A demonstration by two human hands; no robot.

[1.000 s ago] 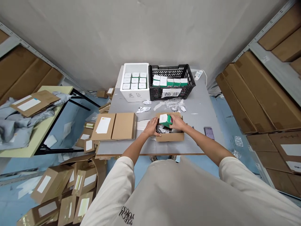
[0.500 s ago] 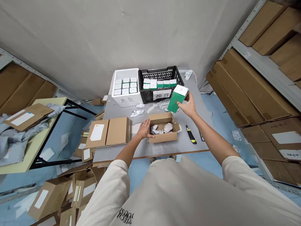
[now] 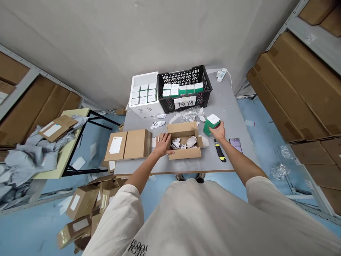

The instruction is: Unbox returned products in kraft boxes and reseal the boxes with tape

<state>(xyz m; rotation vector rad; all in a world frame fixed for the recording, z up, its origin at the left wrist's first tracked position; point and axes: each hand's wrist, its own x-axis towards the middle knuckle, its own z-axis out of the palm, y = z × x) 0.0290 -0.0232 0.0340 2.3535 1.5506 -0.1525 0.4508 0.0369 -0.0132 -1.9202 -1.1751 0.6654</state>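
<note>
Lower than half a second ago, the green cardboard box with a white top (image 3: 211, 124) now sits right of frame centre, its side gripped by the curled right hand (image 3: 218, 131). The left hand (image 3: 162, 145), fingers slightly spread, touches the left end of the open brown carton (image 3: 184, 153). A black-and-yellow utility knife (image 3: 220, 152) lies below the green box.

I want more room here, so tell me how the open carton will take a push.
The open carton should slide rather than tip, being low and broad. It is probably light for its size, since only crumpled paper shows inside. Its thin cardboard sides may flex.
</note>
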